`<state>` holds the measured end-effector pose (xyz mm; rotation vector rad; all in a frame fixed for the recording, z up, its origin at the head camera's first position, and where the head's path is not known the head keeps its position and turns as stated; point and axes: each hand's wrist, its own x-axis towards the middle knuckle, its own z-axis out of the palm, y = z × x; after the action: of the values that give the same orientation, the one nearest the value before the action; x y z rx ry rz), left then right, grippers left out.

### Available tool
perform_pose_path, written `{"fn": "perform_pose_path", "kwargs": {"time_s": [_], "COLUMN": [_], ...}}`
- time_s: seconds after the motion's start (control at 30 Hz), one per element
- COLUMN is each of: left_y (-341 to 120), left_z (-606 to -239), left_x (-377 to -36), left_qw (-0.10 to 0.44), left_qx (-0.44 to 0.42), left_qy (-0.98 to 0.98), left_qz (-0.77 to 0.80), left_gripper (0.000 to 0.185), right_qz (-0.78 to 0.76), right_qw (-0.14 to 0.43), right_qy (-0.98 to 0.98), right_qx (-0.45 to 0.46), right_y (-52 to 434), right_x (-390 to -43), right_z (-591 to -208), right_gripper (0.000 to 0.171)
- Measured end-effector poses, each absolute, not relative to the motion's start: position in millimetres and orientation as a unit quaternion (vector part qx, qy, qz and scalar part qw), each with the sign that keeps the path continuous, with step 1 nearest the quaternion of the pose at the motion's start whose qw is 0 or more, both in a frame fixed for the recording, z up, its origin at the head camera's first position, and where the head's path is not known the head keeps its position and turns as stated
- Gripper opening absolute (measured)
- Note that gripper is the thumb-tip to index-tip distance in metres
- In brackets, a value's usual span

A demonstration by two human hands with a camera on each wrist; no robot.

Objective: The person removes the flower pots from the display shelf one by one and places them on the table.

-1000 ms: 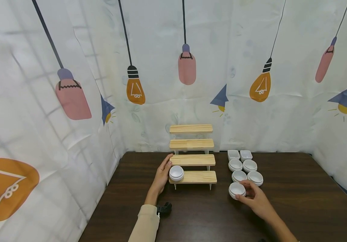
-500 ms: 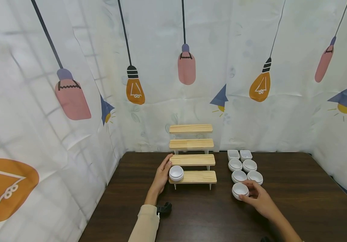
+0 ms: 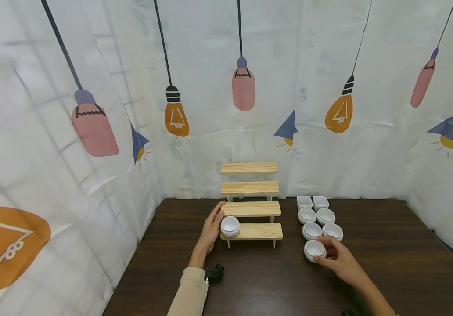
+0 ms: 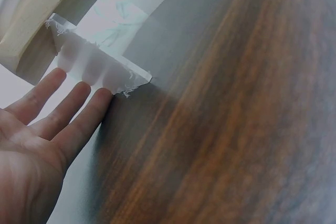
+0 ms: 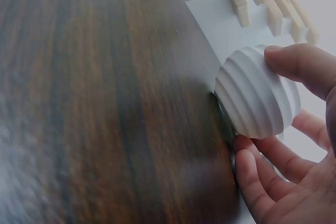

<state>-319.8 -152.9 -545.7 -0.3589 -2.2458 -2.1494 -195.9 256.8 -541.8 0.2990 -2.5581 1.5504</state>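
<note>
My right hand [image 3: 341, 261] pinches a small round white bowl [image 3: 314, 249] at the front of a group of white bowls. The right wrist view shows this ribbed bowl [image 5: 254, 93] close over the table, thumb at its rim and fingers on its other side. My left hand [image 3: 210, 228] is at the left side of a four-step wooden display stand [image 3: 254, 209]. In the left wrist view the left hand's fingers [image 4: 79, 124] are straight, their tips at the stand's clear side support [image 4: 94, 59]. Another round white bowl [image 3: 230, 225] sits on the lowest step's left end.
Several round white bowls [image 3: 312, 230] stand in pairs behind the held one. Two square white bowls [image 3: 304, 202] stand at the back of that group. The dark wooden table [image 3: 258, 281] ends at a patterned cloth backdrop [image 3: 195, 166].
My right hand has moved slightly to the right with the bowl, mostly in the first half second. The left hand and the stand have stayed in place.
</note>
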Motion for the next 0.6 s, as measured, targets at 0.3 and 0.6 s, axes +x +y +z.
{"fn": "perform_pose_path", "kwargs": {"time_s": [0.3,0.6], "left_y": [-154,-154], "left_z": [-546,-547], "left_x": [-320,-321], "left_qw": [0.008,0.006], "left_qx": [-0.12,-0.121], "left_qy": [-0.714,-0.712], "left_qz": [-0.69,-0.692], "left_gripper": [0.048,0.048], "right_qz": [0.512,0.513], "right_qw": [0.082,0.068], "right_qy": [-0.845,-0.845], "right_qx": [0.135,0.138], "right_y": [267,274], "right_x": [-198,-197], "right_z": [-546,-544], "right_gripper": [0.048,0.046]}}
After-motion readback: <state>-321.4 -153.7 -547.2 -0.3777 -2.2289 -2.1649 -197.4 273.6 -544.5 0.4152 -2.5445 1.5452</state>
